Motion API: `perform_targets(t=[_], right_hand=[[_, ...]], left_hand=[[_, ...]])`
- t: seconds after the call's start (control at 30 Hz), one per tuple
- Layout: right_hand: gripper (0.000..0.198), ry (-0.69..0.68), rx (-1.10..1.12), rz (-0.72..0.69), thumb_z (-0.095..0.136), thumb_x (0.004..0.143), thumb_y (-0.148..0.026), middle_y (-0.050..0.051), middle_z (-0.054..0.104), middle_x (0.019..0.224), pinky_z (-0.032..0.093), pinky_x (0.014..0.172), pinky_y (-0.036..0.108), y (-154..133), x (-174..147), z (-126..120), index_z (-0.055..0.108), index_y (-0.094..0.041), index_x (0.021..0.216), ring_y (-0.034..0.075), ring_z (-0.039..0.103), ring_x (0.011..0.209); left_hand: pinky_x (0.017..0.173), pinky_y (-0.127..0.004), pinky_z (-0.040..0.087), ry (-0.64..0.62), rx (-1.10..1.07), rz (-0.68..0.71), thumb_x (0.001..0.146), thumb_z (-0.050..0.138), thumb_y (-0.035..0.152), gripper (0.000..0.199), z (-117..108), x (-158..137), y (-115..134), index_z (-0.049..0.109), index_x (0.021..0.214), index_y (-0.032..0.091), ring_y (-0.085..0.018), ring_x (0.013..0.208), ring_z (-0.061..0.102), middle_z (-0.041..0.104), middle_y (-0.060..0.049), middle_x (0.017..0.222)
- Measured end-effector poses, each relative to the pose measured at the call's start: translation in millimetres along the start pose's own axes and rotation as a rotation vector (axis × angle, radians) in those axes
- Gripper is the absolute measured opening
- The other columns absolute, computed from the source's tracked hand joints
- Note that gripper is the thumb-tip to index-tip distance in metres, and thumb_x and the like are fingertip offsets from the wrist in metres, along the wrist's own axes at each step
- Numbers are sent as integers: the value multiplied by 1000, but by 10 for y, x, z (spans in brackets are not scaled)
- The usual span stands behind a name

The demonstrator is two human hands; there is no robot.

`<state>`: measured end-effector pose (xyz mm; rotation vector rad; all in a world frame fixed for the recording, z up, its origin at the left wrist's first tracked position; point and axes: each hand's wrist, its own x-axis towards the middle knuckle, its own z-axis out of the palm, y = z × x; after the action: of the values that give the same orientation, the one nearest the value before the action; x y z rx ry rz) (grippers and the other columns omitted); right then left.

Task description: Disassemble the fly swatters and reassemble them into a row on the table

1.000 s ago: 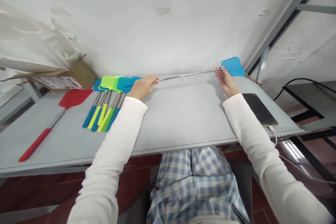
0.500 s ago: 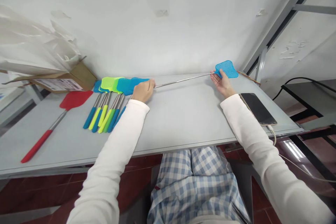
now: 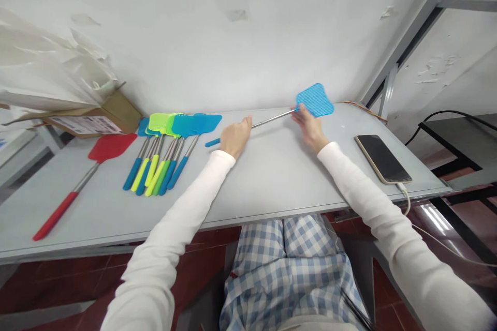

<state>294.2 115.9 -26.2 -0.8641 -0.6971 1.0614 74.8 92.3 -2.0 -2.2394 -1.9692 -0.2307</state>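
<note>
Both my hands hold a blue fly swatter (image 3: 315, 100) with a telescopic metal shaft, lifted a little above the table. My left hand (image 3: 236, 137) is closed round the handle, whose blue end sticks out to the left. My right hand (image 3: 309, 126) grips the shaft's far end, just below the mesh head. Left of my left hand lies a row of several fly swatters (image 3: 179, 171) in blue, green and yellow-green, their heads overlapping toward the wall. Farther left is a red fly swatter (image 3: 109, 148), its handle pointing toward me.
On the grey table (image 3: 272, 186), a phone (image 3: 382, 158) with a white cable plugged in lies at the right. An open cardboard box (image 3: 116, 112) with plastic wrapping stands at the back left. The white wall (image 3: 272, 36) rises behind the table.
The held swatter's shaft has become shorter as my hands came closer together. My right hand moved left with the head, my left hand moved right, away from the row.
</note>
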Motion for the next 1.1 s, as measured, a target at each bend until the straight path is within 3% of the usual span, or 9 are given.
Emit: perform_targets(t=[0.07, 0.17, 0.33, 0.47, 0.6, 0.8, 1.1], right_hand=[[27, -147, -10, -14, 79, 75, -42, 2, 76, 92, 57, 90, 34, 125, -264, 253, 67, -21, 89, 17, 72, 91], [39, -222, -24, 8, 78, 72, -54, 7, 77, 96, 54, 96, 38, 211, -509, 447, 66, -21, 88, 21, 72, 100], [41, -253, -38, 143, 75, 74, -58, 7, 77, 102, 51, 102, 40, 150, -497, 368, 66, -22, 91, 22, 70, 109], [39, -297, -6, 222, 74, 77, -56, 5, 76, 108, 50, 105, 40, 135, -439, 307, 68, -24, 100, 21, 68, 112], [35, -264, 1, 267, 74, 79, -51, 5, 76, 110, 49, 106, 38, 168, -446, 301, 68, -24, 101, 19, 68, 113], [24, -190, -3, 285, 75, 81, -42, 2, 77, 101, 53, 101, 33, 224, -466, 278, 69, -23, 96, 16, 72, 102], [20, -144, -39, 184, 81, 76, -34, 6, 78, 93, 60, 93, 36, 295, -446, 290, 70, -18, 83, 19, 74, 95]], left_hand=[[77, -32, 50, -6, -51, 2, 105, 11, 29, 59, -30, -88, 207, 61, 128, 6, -27, 96, 73, 74, -23, 101], [73, -29, 49, -20, -113, -7, 106, 10, 27, 58, -60, -179, 347, 59, 129, 8, -25, 94, 73, 75, -20, 102], [75, -31, 47, -9, -116, 68, 106, 15, 30, 52, -94, -152, 228, 56, 132, 10, -27, 97, 72, 74, -18, 104], [77, -31, 46, 46, -259, 174, 106, 22, 37, 46, -24, -96, 100, 62, 116, 16, -25, 98, 71, 74, -12, 106], [76, -30, 45, 73, -288, 277, 103, 38, 43, 37, 79, -100, 60, 59, 121, 19, -24, 102, 69, 73, -10, 114], [73, -30, 44, 27, -184, 305, 105, 28, 41, 41, 95, -102, 81, 58, 123, 19, -24, 106, 68, 70, -12, 121], [74, -31, 44, -20, -124, 336, 105, 23, 39, 46, 31, -89, 156, 59, 125, 17, -25, 102, 69, 71, -14, 118]])
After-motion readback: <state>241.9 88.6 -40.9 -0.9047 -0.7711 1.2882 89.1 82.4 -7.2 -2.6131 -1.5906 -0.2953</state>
